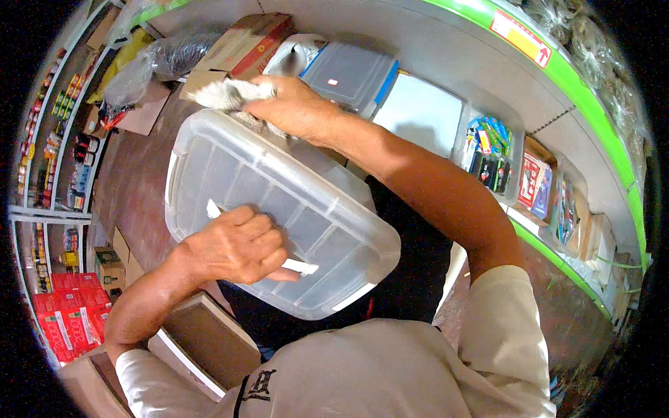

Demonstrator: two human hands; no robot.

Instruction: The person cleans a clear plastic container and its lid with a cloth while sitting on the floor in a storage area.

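My left hand (238,248) is closed around the white handle (300,266) on the lid of a translucent plastic storage box (334,230). The box is tilted in front of my body, its ribbed lid facing up towards me. Beyond its far edge, my right hand (290,107) grips a bunched white cloth (227,94). Part of that cloth hangs down by the box's far side. Whether it touches the box there I cannot tell.
A shelf with a green edge strip (585,109) curves along the right. Beneath it stand a grey-lidded bin (350,73), a white-topped box (420,112) and a clear tub of packets (488,143). Cardboard boxes (248,44), red cartons (70,313) and stocked racks (52,130) flank the floor (130,177).
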